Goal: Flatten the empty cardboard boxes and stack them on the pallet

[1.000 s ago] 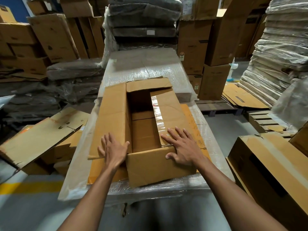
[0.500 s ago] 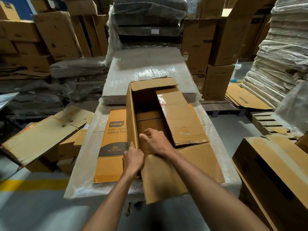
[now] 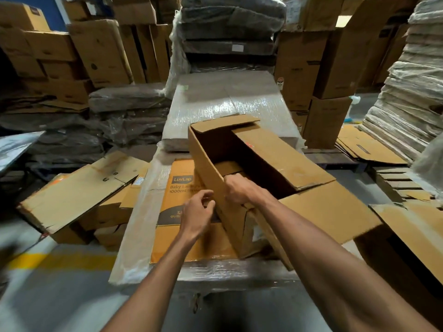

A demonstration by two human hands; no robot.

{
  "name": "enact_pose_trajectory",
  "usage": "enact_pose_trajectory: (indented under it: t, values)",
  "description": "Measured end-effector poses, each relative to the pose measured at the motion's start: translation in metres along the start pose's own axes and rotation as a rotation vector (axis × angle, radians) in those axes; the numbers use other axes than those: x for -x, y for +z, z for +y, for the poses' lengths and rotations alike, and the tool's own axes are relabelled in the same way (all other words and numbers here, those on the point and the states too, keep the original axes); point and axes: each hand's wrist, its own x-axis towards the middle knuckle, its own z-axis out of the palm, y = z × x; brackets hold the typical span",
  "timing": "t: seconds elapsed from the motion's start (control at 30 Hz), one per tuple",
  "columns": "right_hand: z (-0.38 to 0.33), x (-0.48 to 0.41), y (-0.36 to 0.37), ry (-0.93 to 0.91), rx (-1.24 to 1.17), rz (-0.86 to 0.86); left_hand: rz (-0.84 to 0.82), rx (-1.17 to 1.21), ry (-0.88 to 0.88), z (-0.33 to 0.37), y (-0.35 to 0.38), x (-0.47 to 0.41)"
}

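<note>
- Open box (image 3: 261, 152) sits tilted on the wrapped stack (image 3: 141, 219) in front of me, its near end raised and its left wall leaning away from me.
- My right hand (image 3: 239, 191) grips the top edge of that left wall, fingers curled over it into the box.
- My left hand (image 3: 197, 213) is just outside the same wall, fingers and thumb curled toward it. It's blurred, so I can't tell if it pinches the wall or only touches it.
- One long flap (image 3: 282, 156) lies over the right half of the opening; another flap (image 3: 330, 209) spreads out flat to the right, under my right forearm.
- Flat box (image 3: 178, 188), orange print reading "LuvLap", lies on the stack's film under the open box and sticks out on its left side.
- Flattened boxes (image 3: 72, 195) lie in a heap on the floor (image 3: 60, 300) left of the stack.
- Yellow line (image 3: 64, 262) runs across the floor at left.
- Another carton (image 3: 417, 233) stands at my right, beside the stack.
- Wood pallets (image 3: 393, 178) sit further right, well apart from the box.
- Taller cartons (image 3: 100, 51) and wrapped bundles (image 3: 230, 27) fill the back.
</note>
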Motion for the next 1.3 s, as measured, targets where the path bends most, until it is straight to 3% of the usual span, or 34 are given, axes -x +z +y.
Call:
enact_pose_trajectory:
  t: [0.1,0.27,0.43,0.57,0.7,0.9,1.03,1.13,1.3]
  values:
    - [0.030,0.021,-0.028,-0.049,0.090,-0.020,-0.059,-0.115,0.165,0.018,0.005,-0.026]
    - [0.098,0.080,-0.059,0.003,0.212,-0.002,-0.098,-0.526,0.347,0.022,0.011,-0.057]
    - [0.159,0.121,-0.061,0.131,0.264,0.082,-0.142,-0.660,0.434,0.016,0.019,-0.049]
    - [0.190,0.139,-0.047,0.219,0.294,0.167,-0.249,-0.666,0.387,0.025,0.035,-0.024]
    - [0.177,0.140,-0.034,0.236,0.257,0.178,-0.281,-0.633,0.371,0.033,0.067,0.009]
    - [0.099,0.101,0.027,-0.088,0.251,0.171,-0.263,-0.661,0.356,0.035,0.082,0.030]
    - [0.102,0.097,0.039,-0.114,0.273,0.240,-0.268,-0.589,0.317,0.030,0.065,0.023]
    - [0.105,0.098,0.040,-0.131,0.288,0.242,-0.168,-0.467,0.322,0.019,0.051,0.019]
    - [0.105,0.099,0.044,-0.159,0.259,0.286,0.228,-0.335,0.435,0.013,0.009,-0.005]
